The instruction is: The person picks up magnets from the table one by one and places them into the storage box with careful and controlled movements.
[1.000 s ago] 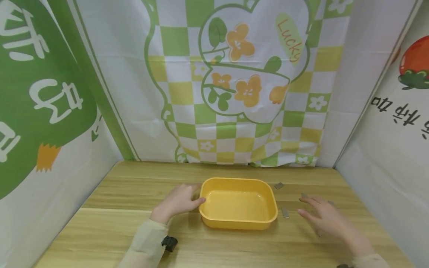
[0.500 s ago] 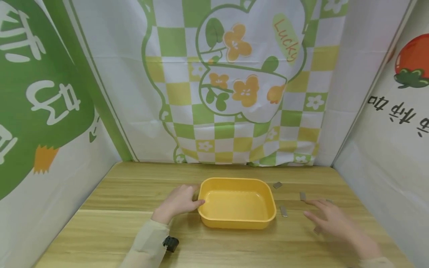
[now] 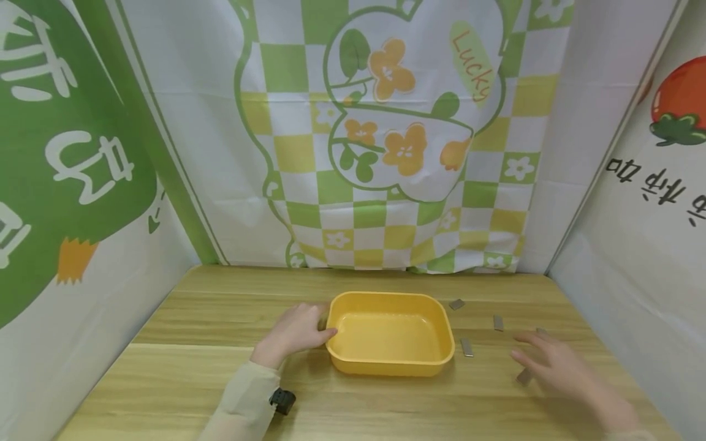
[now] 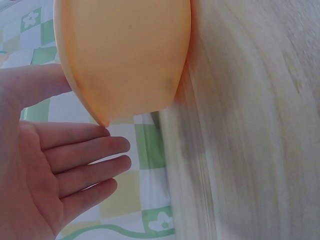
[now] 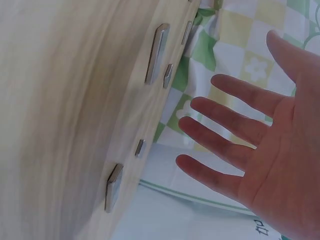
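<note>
Tray [image 3: 390, 369], yellow, on a table [image 3: 342, 407] in head view; thumb of the left hand [image 3: 292, 332] over its rim, a seemingly light touch that might let it slip. Right hand [image 3: 557, 364] hovers by metal pieces [image 3: 467, 347], which a bump could scatter.

Left wrist view alone reveals straight fingers outside.

Right wrist view clarifies spread fingers, holding nothing.

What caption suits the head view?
Left hand touching a yellow rectangular plastic tub, right hand near flat grey rectangular metallic-looking pieces.
</note>
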The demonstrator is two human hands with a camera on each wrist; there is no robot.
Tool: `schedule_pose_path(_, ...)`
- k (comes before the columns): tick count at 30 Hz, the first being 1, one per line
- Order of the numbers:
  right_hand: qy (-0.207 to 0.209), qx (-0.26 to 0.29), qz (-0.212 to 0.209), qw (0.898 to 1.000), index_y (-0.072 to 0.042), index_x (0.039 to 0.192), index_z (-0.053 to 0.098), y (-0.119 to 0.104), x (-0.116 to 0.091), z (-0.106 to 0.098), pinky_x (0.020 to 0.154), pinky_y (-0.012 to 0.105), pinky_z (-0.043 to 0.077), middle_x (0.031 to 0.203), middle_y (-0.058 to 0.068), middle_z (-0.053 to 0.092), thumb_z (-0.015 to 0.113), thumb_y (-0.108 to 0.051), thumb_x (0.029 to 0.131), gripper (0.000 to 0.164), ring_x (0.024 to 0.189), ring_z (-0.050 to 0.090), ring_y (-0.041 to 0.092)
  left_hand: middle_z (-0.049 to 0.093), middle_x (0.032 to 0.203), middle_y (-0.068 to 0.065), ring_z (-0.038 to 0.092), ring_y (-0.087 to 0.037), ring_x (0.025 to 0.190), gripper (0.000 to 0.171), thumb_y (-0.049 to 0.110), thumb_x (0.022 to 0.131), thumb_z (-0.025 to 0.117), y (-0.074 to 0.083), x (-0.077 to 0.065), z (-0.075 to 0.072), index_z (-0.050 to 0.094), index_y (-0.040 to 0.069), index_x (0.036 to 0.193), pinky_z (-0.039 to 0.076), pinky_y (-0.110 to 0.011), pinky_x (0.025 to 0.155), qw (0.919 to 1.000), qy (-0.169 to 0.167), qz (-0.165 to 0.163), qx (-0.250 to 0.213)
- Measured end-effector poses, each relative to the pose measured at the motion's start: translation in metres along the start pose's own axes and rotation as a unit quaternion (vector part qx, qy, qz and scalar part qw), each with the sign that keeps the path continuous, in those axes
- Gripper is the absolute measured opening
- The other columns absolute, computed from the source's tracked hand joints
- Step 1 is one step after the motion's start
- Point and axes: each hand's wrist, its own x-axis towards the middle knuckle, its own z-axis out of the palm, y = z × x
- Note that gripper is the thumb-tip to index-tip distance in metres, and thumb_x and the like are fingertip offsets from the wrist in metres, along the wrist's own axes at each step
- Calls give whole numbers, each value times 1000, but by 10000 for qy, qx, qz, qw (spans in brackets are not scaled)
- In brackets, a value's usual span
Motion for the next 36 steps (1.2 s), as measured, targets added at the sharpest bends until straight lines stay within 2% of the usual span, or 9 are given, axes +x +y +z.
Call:
schedule_pose_path(3, -15, 49, 98, 9999, -5, 125, 58, 2, -5, -1, 87, 73, 36, 127, 35, 52, 55, -37, 95, 44, 118, 42, 59, 63, 73, 0, 49, -10, 59, 45, 33, 84, 69, 1, 1, 0, 64, 1, 116, 49, -32, 59, 10000, -46, -33, 13)
schedule_pose_path(8, -86, 78, 241, 9996, -2, 127, 56, 8, -12, -3, 87, 72, 37, 125, 33, 54, 55, -37, 95, 47, 113, 48, 57, 48, 58, 5, 43, -9, 51, 48, 33, 84, 68, 2, 2, 0, 63, 2, 120, 40, -27, 51, 9999, -135, -74, -8)
schedule_pose_path(15, -153, 92, 467, 9987, -1, 126, 56, 21, -21, -5, 87, 70, 38, 123, 28, 58, 53, -41, 95, 51, 112, 51, 53, 66, 79, -1, 52, -9, 63, 40, 31, 83, 70, 3, 3, 1, 66, 4, 111, 48, -31, 59, 10000, -41, -38, -35)
schedule_pose_path(24, -9, 189, 386, 9991, 1, 125, 57, 32, -31, -7, 87, 66, 41, 124, 29, 57, 55, -35, 96, 47, 112, 52, 51, 56, 65, 2, 48, -12, 58, 40, 30, 83, 70, 4, 5, 1, 66, 2, 111, 43, -29, 54, 9999, -103, -64, -50)
schedule_pose_path(28, -21, 180, 411, 9990, 2, 124, 58, 37, -33, -8, 86, 65, 43, 123, 30, 57, 55, -35, 96, 46, 110, 53, 51, 60, 70, 0, 49, -12, 59, 42, 31, 83, 70, 5, 5, 1, 65, 2, 112, 45, -31, 56, 9999, -111, -87, -42)
schedule_pose_path(32, -73, 154, 481, 9987, 2, 122, 58, 41, -34, -8, 85, 64, 44, 121, 30, 58, 54, -36, 96, 46, 108, 55, 51, 70, 88, -6, 52, -11, 63, 48, 32, 83, 70, 4, 4, 1, 63, 2, 119, 51, -34, 63, 9998, -120, -182, -4)
schedule_pose_path(36, -72, 133, 500, 9986, 3, 122, 59, 46, -34, -7, 86, 63, 45, 119, 29, 60, 55, -35, 96, 46, 106, 57, 50, 71, 91, -8, 54, -11, 64, 50, 33, 83, 71, 3, 3, 1, 62, 2, 122, 53, -36, 66, 9996, -123, -247, 68)
